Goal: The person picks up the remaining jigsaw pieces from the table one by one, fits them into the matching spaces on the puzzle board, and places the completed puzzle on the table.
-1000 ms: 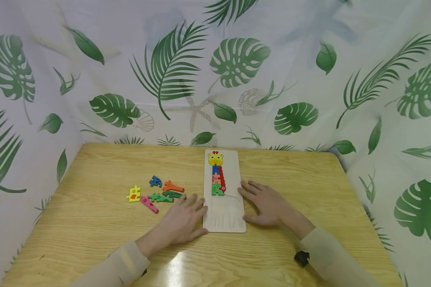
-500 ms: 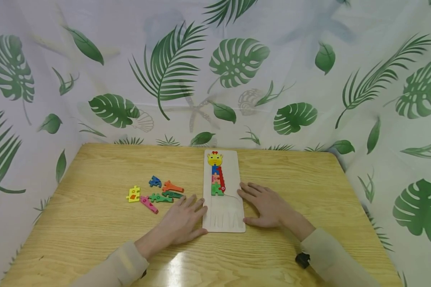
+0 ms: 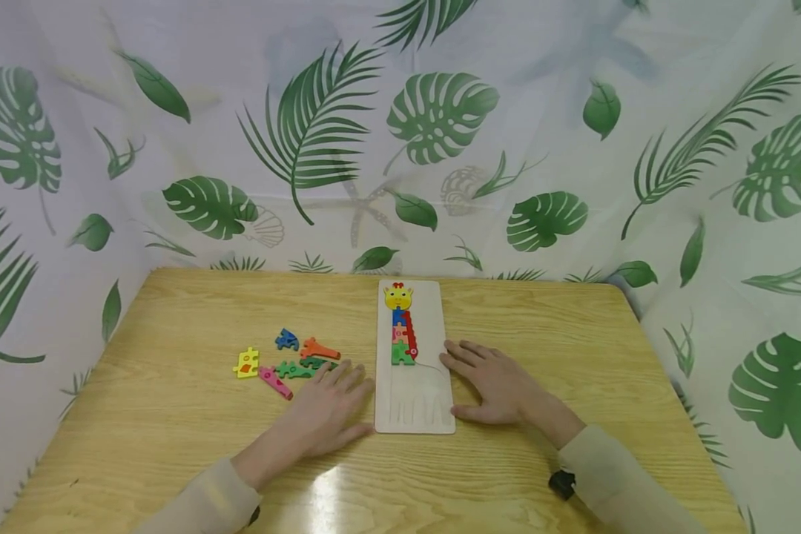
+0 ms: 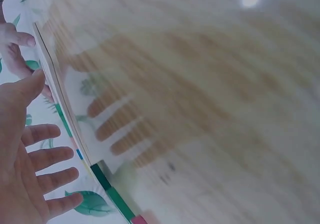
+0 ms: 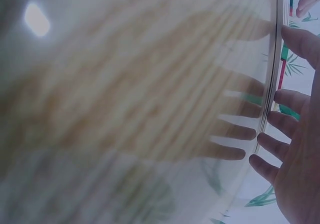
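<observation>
Left hand (image 3: 323, 408) spread, pale rectangular wooden board (image 3: 417, 393) just right of it, bearing a part-filled yellow-headed giraffe jigsaw (image 3: 400, 334). Right hand (image 3: 497, 386) also spread, fingertips at the board edge facing it. Loose multicoloured jigsaw pieces (image 3: 293, 369) ahead-left of left hand.

Wood-grain table (image 3: 527, 311); leaf-print white cloth (image 3: 387, 178) behind.

Pretty plain getup tbh, just beige long sleeves: left sleeve (image 3: 196, 500) has a faint yellowish streak (image 3: 217, 495) and some dark bit (image 3: 255, 515) peeking out underneath, right sleeve (image 3: 617, 482) a chunky black thing (image 3: 561, 484), details too small to make out.
</observation>
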`<state>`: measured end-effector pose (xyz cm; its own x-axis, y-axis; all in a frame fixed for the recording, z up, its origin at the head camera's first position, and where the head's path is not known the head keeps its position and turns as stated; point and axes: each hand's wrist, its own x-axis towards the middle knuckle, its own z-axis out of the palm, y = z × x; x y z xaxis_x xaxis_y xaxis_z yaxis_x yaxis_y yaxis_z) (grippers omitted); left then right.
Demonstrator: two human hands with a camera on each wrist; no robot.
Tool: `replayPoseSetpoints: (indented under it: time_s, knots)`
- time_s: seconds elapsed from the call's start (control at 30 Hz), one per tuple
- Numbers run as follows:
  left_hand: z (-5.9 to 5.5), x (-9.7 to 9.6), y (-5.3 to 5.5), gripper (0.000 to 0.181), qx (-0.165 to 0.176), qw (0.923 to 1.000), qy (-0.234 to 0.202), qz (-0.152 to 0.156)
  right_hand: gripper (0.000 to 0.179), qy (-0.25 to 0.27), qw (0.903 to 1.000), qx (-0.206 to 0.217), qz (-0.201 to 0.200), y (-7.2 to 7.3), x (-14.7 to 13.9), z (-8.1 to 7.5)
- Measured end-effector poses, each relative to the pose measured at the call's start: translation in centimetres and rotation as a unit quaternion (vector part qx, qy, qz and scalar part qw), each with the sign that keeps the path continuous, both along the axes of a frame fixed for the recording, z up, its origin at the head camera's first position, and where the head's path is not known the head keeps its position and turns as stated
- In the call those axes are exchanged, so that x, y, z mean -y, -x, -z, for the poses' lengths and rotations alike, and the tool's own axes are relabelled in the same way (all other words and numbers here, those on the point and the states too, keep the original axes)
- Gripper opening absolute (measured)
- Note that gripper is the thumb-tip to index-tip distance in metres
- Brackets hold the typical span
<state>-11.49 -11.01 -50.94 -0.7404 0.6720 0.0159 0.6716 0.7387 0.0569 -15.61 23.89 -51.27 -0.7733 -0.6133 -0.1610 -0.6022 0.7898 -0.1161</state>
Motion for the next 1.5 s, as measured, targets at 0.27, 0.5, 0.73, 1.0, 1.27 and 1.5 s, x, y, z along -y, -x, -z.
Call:
replayPoseSetpoints:
  time_s: [0.27, 0.5, 0.73, 1.0, 1.27, 1.5]
  knots:
    - [-0.5, 1.8, -0.4, 0.071, 0.009, 0.9994, 0.010, -0.031, 0.090, 0.001, 1.0000, 0.007, 0.002, -0.2, 0.2, 0.0]
    - [-1.0, 3.6, -0.4, 0.072, 0.004, 0.9984, 0.022, -0.052, 0.090, 0.006, 1.0000, -0.002, 0.000, -0.2, 0.2, 0.0]
    - [-1.2, 5.5, -0.3, 0.072, 0.006, 0.9971, 0.017, -0.074, 0.090, 0.013, 0.9999, -0.008, -0.004, -0.1, 0.3, 0.0]
    - [-1.0, 7.9, 0.1, 0.069, -0.045, 0.9964, 0.009, -0.072, 0.091, 0.010, 0.9999, -0.008, -0.005, -0.1, 0.1, 0.2]
    - [-1.1, 10.2, 0.6, 0.066, -0.055, 0.9956, 0.004, -0.075, 0.090, 0.011, 0.9999, -0.004, -0.002, -0.2, 0.0, 0.1]
    - [-1.3, 12.2, 1.4, 0.069, -0.058, 0.9943, 0.016, -0.088, 0.090, 0.003, 1.0000, 0.002, 0.002, -0.2, 0.2, -0.1]
